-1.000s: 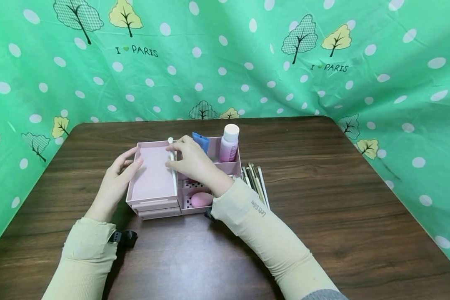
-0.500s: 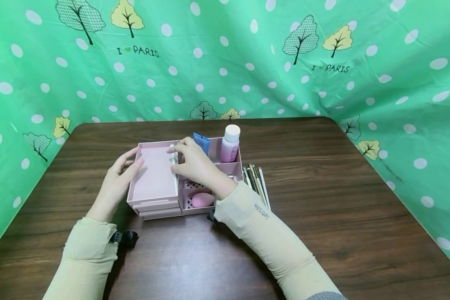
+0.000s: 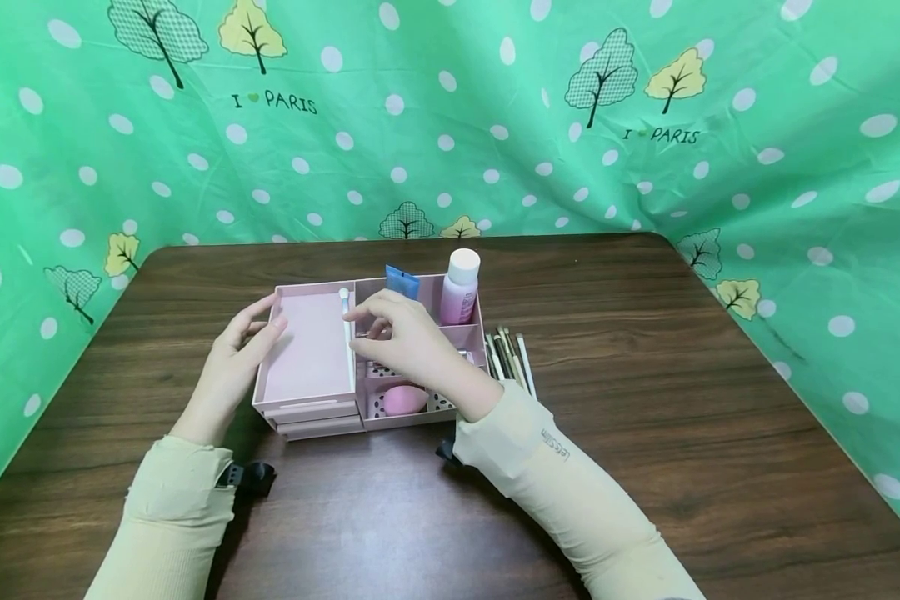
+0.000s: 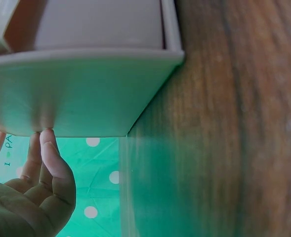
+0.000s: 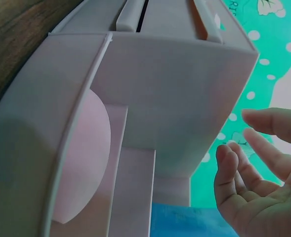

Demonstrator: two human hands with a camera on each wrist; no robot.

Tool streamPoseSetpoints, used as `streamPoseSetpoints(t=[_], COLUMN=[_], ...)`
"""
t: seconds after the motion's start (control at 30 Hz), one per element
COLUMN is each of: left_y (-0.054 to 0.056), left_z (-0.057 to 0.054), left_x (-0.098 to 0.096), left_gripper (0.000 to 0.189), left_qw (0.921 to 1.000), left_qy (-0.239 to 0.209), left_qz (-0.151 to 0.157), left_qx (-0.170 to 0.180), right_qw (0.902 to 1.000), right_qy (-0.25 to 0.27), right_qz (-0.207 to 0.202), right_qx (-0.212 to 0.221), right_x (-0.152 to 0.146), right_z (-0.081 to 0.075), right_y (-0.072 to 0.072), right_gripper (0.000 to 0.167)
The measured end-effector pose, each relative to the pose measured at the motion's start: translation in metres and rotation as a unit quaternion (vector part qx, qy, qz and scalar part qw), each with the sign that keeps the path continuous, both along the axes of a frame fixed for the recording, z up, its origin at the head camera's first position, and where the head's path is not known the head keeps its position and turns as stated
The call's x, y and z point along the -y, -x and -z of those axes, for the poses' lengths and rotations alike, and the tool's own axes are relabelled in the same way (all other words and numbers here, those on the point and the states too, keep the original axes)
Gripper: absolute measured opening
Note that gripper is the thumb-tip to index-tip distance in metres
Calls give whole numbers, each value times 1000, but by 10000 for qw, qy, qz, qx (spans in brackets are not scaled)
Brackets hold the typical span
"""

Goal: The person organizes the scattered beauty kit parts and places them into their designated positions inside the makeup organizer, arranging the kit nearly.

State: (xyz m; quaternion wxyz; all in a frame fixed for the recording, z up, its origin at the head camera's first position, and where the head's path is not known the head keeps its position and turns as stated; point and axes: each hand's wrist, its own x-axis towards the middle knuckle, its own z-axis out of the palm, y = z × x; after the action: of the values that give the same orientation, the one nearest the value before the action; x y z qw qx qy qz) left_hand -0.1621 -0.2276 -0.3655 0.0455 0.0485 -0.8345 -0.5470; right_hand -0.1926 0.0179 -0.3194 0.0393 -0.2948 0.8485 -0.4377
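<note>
A pink desktop organizer (image 3: 307, 350) has a flat tray top over drawers on its left and open compartments on its right. Along the tray's right edge lies a slim white makeup brush (image 3: 347, 305), its head toward the back. My left hand (image 3: 228, 362) rests at the organizer's left side; in the left wrist view its fingertips (image 4: 47, 136) touch the outer wall. Just right of the brush hovers my right hand (image 3: 416, 342), fingers loosely bent. The right wrist view shows nothing between its thumb and fingers (image 5: 264, 148). A pink makeup sponge (image 3: 403, 400) sits in the front compartment.
A bottle with a white cap (image 3: 459, 292) and a blue tube (image 3: 402, 282) stand in the back compartments. Several makeup brushes (image 3: 510, 358) lie on the dark wooden table (image 3: 682, 400) beside the organizer's right side. A green dotted curtain (image 3: 450, 167) hangs behind.
My right hand has laid the brush along the tray's right edge and let go of it, then moved slightly right and toward me. The left hand stays in place.
</note>
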Motion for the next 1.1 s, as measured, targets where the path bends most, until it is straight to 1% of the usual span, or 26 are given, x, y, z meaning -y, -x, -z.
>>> streamPoseSetpoints(t=[0.17, 0.3, 0.5, 0.63, 0.77, 0.93, 1.1], left_y=[1, 1, 1, 1, 0, 0, 0], left_z=[0, 1, -1, -2, -2, -1, -1], left_x=[0, -1, -1, -1, -1, -1, 0], left_gripper=[59, 59, 60, 60, 60, 60, 60], left_qw=[10000, 10000, 10000, 10000, 10000, 10000, 10000], left_qy=[-44, -41, 17, 17, 11, -7, -27], left_qz=[-18, -19, 29, 8, 22, 23, 32], left_qx=[43, 47, 87, 66, 52, 54, 59], right_qw=[9995, 9992, 9991, 9984, 9980, 9980, 9977], right_qy=[52, 134, 285, 478, 562, 582, 677], right_qz=[-258, -311, -223, -211, -191, -151, -42], right_qx=[-180, -220, -206, -213, -211, -206, -15], right_x=[-8, -15, -29, -38, -46, -55, -62], right_z=[0, 2, 4, 6, 5, 3, -4], right_y=[-7, -13, -20, -23, -26, -27, -27], right_gripper=[30, 29, 26, 25, 26, 27, 26])
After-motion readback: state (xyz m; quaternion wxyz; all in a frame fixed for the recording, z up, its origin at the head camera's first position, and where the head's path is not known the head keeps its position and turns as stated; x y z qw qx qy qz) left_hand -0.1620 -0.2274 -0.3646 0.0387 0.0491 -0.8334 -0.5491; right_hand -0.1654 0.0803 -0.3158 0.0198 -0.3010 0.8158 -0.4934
